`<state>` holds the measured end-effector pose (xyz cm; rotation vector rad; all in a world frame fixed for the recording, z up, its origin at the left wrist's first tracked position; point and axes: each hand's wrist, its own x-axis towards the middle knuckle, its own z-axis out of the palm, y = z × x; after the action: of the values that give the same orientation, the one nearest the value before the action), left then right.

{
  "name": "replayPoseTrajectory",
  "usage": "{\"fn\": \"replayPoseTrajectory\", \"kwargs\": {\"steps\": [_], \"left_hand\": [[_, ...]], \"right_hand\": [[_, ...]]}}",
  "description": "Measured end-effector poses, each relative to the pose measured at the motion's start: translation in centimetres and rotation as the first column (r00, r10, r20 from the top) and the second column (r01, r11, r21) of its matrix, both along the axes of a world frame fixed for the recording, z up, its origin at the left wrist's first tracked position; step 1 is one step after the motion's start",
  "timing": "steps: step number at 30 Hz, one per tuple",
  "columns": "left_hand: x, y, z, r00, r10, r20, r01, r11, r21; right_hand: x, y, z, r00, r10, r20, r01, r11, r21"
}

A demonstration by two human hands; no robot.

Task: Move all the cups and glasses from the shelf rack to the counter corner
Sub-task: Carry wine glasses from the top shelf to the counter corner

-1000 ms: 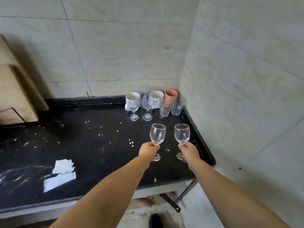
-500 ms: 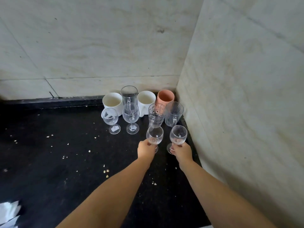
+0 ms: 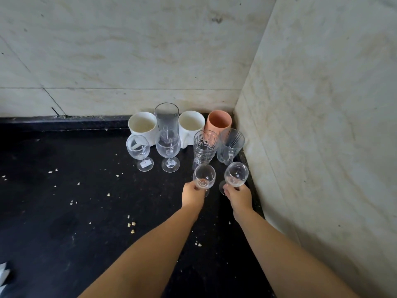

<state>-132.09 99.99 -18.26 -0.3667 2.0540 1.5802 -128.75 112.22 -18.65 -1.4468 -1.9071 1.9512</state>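
left hand & right hand each grip a wine glass by corner cups.

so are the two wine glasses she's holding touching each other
Apart. The head view shows dark counter between the bowl of the left wine glass, held by the left hand, and the bowl of the right wine glass, held by the right hand.

Counter corner | back row along the wall, left to right: mug, tall glass, mug, cup | before them: two stemmed glasses, patterned tumbler, ribbed glass | nearest: two held wine glasses, side by side, the right one beside the side wall
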Motion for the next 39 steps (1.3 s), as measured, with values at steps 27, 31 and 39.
{"fn": "replayPoseTrajectory", "kwargs": {"steps": [27, 31, 39], "left_hand": [[7.6, -12.1, 6.3, 0.824, -0.516, -0.236, 0.204, 0.657, -0.726], [11.7, -17.3, 7.9, 0.806, -0.543, -0.233, 0.164, 0.585, -0.794], [24.4, -32.7, 10.4, 0.932, -0.223, -0.285, -0.087, 0.628, -0.774]], "right_hand": [[7.6, -9.2, 6.3, 0.499, 0.614, 0.612, -0.817, 0.098, 0.568], [10.0, -13.1, 7.6, 0.353, 0.632, 0.69, -0.78, -0.209, 0.59], [17.1, -28.4, 9.9, 0.162, 0.737, 0.656, -0.609, -0.448, 0.654]]}}
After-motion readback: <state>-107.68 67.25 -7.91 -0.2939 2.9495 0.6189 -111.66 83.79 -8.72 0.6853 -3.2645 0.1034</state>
